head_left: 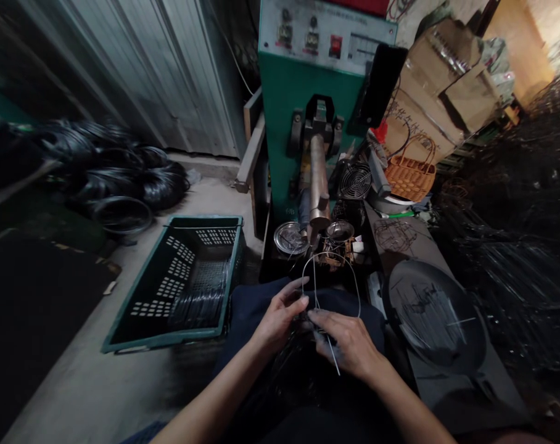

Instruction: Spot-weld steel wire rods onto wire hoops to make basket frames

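Note:
A thin metal wire bent into an arch [354, 271] rises above both hands, below the copper-coloured electrode arm [317, 176] of a green machine. My left hand [280, 317] is closed round the arch's left side, thumb and fingers close together. My right hand [347, 342] is wrapped round a straight wire [334, 356], whose lower end sticks out beneath the fingers and whose upper part runs inside the arch. The hands nearly touch above my dark-clothed lap. Where the wires meet between the fingers is hidden.
The green machine [280, 92] stands ahead. A green crate [169, 338] with dark wire pieces is at the left, black wire coils [160, 179] behind it. At the right, a round dark pan [474, 333] holds short wires. A wicker basket [409, 179] and cardboard boxes [428, 98] stand beyond.

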Action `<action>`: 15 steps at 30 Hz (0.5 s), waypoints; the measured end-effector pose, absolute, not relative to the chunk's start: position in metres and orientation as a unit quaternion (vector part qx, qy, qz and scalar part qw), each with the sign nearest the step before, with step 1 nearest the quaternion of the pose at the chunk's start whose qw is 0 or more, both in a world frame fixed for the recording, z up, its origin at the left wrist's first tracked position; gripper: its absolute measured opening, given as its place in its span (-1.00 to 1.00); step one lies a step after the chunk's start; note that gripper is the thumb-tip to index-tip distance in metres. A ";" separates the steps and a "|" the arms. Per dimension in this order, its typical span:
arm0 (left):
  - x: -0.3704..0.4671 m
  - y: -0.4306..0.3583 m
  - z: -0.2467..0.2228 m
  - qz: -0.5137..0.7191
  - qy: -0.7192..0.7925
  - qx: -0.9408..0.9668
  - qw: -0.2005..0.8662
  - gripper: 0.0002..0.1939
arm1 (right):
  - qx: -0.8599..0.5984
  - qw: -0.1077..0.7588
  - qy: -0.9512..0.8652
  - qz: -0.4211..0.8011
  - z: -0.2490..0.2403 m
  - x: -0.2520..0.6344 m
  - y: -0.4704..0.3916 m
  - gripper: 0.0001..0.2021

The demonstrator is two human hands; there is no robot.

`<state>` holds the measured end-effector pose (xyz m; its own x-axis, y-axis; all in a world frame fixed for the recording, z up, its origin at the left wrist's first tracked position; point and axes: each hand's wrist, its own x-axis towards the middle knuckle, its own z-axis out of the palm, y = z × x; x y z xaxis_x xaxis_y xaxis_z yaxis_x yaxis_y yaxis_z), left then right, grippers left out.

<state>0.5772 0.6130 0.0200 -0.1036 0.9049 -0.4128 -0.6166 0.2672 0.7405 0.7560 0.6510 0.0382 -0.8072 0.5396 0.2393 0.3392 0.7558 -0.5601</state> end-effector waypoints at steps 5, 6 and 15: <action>0.577 0.617 0.021 0.595 0.444 0.158 0.651 -0.36 | -0.232 0.204 -0.916 0.255 0.043 0.755 0.654 -0.58; 0.577 0.618 0.021 0.597 0.443 0.157 0.650 -0.35 | -0.233 0.201 -0.916 0.256 0.044 0.755 0.655 -0.57; 0.576 0.621 0.025 0.612 0.434 0.158 0.642 -0.36 | -0.223 0.220 -0.918 0.244 0.053 0.752 0.659 -0.58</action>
<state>0.5758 0.6214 0.0253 -0.1260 0.9230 -0.3637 -0.6485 0.2008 0.7343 0.7521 0.6593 0.0530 -0.8034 0.5172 0.2949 0.3023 0.7811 -0.5463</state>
